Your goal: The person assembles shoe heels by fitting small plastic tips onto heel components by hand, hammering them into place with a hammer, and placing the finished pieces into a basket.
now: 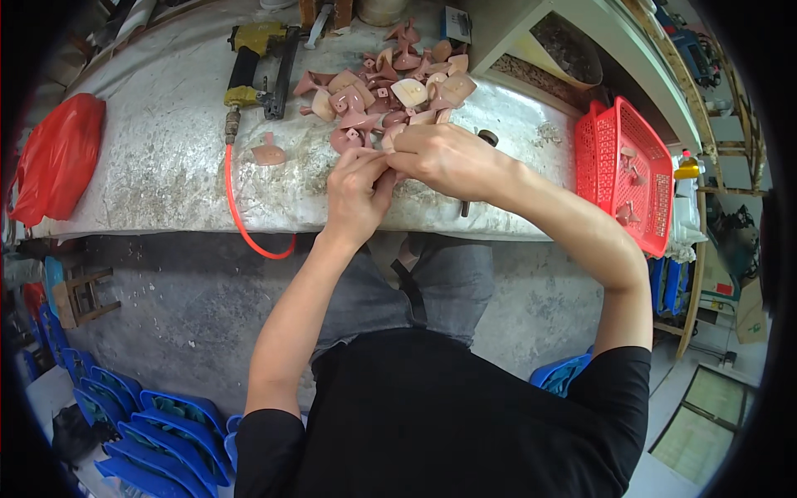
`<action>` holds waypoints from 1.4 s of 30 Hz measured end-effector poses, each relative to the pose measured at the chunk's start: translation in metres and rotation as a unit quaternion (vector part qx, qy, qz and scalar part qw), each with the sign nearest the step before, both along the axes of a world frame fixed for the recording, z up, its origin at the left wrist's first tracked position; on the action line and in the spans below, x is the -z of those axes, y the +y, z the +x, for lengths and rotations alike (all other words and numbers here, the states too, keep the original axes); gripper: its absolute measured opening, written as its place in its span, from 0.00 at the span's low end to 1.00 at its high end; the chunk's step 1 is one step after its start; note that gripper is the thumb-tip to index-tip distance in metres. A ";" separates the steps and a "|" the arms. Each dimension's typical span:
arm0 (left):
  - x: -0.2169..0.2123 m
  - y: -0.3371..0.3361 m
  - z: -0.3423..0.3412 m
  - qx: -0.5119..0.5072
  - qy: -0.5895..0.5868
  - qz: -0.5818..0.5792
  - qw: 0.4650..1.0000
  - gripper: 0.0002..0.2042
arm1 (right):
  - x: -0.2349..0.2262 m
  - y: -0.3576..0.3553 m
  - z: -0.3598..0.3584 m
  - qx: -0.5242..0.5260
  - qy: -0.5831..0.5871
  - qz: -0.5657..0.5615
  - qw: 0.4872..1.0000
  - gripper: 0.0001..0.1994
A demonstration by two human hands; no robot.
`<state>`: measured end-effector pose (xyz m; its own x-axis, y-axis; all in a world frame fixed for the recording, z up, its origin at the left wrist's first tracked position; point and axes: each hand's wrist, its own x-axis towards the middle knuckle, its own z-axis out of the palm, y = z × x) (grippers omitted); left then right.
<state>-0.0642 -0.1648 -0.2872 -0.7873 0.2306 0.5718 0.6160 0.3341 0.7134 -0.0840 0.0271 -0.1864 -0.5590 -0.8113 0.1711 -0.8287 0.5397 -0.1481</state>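
Note:
My left hand and my right hand meet above the front part of the workbench, fingers closed together. Pinched between them is a small pink piece, mostly covered by the fingers. Just beyond lies a heap of glossy pink and cream pieces, flared and curved, some with a small square end. A single pink piece rests apart, left of my left hand. Partly under my right forearm is a dark tool with a round head, its kind unclear.
A yellow and black air nailer lies on the bench, its red hose hanging over the front edge. At right stands a red basket with a few pieces. A red plastic bag sits far left. Blue bins are on the floor.

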 end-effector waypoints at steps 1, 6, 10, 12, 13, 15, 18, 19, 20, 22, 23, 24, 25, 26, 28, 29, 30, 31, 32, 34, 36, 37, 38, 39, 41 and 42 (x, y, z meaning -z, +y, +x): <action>0.000 0.000 0.000 -0.004 0.006 0.000 1.000 0.10 | 0.002 0.001 -0.003 0.003 0.002 -0.002 1.000 0.06; 0.004 0.004 0.003 -0.024 0.005 -0.007 1.000 0.10 | 0.006 0.012 0.005 0.036 -0.059 -0.117 0.991 0.15; -0.004 0.006 0.009 -0.044 -0.034 0.006 0.998 0.12 | -0.008 0.035 0.057 0.263 -0.137 -0.233 0.926 0.25; -0.017 0.011 0.016 -0.050 -0.046 0.037 0.997 0.12 | 0.001 0.073 0.086 0.316 -0.099 -0.247 0.911 0.25; -0.021 0.016 0.019 -0.053 -0.058 0.068 0.995 0.12 | 0.003 0.093 0.098 0.319 -0.098 -0.248 0.910 0.25; -0.009 0.021 0.020 -0.054 -0.055 0.087 0.993 0.12 | 0.009 0.124 0.118 0.410 -0.049 -0.181 0.892 0.24; 0.003 0.029 0.025 -0.069 -0.052 0.111 0.990 0.13 | 0.015 0.151 0.143 0.458 -0.113 -0.127 0.872 0.23; 0.005 0.031 0.027 -0.081 -0.051 0.115 0.989 0.13 | 0.017 0.156 0.148 0.459 -0.113 -0.128 0.872 0.23; 0.009 0.032 0.026 -0.082 -0.050 0.115 0.989 0.13 | 0.018 0.159 0.152 0.449 -0.131 -0.116 0.876 0.24; 0.011 0.033 0.023 -0.095 -0.027 0.110 0.989 0.12 | 0.022 0.166 0.158 0.440 -0.147 -0.104 0.880 0.24; 0.011 0.033 0.024 -0.096 -0.026 0.110 0.989 0.12 | 0.026 0.169 0.159 0.414 -0.135 -0.097 0.895 0.23; 0.009 0.030 0.023 -0.093 -0.023 0.092 0.991 0.12 | 0.027 0.167 0.154 0.383 -0.122 -0.092 0.911 0.21; 0.007 0.025 0.022 -0.093 -0.020 0.074 0.993 0.12 | 0.025 0.162 0.154 0.375 -0.121 -0.093 0.915 0.21; 0.008 0.022 0.021 -0.104 -0.017 0.073 0.992 0.12 | 0.023 0.153 0.159 0.401 -0.168 -0.115 0.893 0.18; 0.012 0.019 0.023 -0.107 0.022 0.067 0.992 0.11 | 0.029 0.139 0.171 0.379 -0.207 -0.200 0.880 0.11; 0.010 0.016 0.025 -0.102 0.033 0.057 0.993 0.11 | 0.025 0.136 0.182 0.414 -0.316 -0.266 0.811 0.11; 0.009 0.020 0.023 -0.095 0.045 0.048 0.993 0.11 | 0.015 0.129 0.193 0.445 -0.419 -0.318 0.725 0.12; 0.009 0.024 0.020 -0.095 0.076 0.082 0.989 0.11 | 0.010 0.111 0.199 0.423 -0.403 -0.375 0.720 0.13; 0.001 0.022 0.022 -0.075 0.054 0.085 0.992 0.11 | 0.006 0.090 0.204 0.432 -0.350 -0.424 0.715 0.15; -0.017 -0.011 0.027 -0.122 0.056 0.109 0.985 0.11 | -0.001 0.064 0.195 0.421 -0.342 -0.441 0.716 0.17; -0.042 -0.053 0.032 -0.191 0.042 0.134 0.971 0.10 | -0.005 0.034 0.178 0.404 -0.359 -0.442 0.716 0.18; -0.042 -0.087 0.030 -0.248 0.028 0.123 0.961 0.10 | -0.004 0.017 0.164 0.378 -0.371 -0.445 0.722 0.18; -0.048 -0.110 0.024 -0.257 0.008 0.141 0.956 0.10 | -0.012 0.007 0.161 0.364 -0.374 -0.452 0.723 0.18; -0.047 -0.138 0.016 -0.310 -0.011 0.131 0.942 0.10 | -0.016 -0.008 0.152 0.358 -0.386 -0.444 0.726 0.17; -0.016 -0.183 0.002 -0.360 -0.014 0.123 0.925 0.09 | -0.020 -0.043 0.132 0.318 -0.416 -0.430 0.735 0.16; 0.014 -0.203 -0.003 -0.356 -0.030 0.137 0.924 0.08 | -0.019 -0.060 0.120 0.297 -0.419 -0.404 0.757 0.15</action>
<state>-0.0676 -0.3675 -0.3017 -0.7155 -0.5050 0.4828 0.2660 0.4421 0.8566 0.0363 -0.0330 -0.1671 -0.9710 -0.1938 -0.1398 0.0928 0.2335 -0.9679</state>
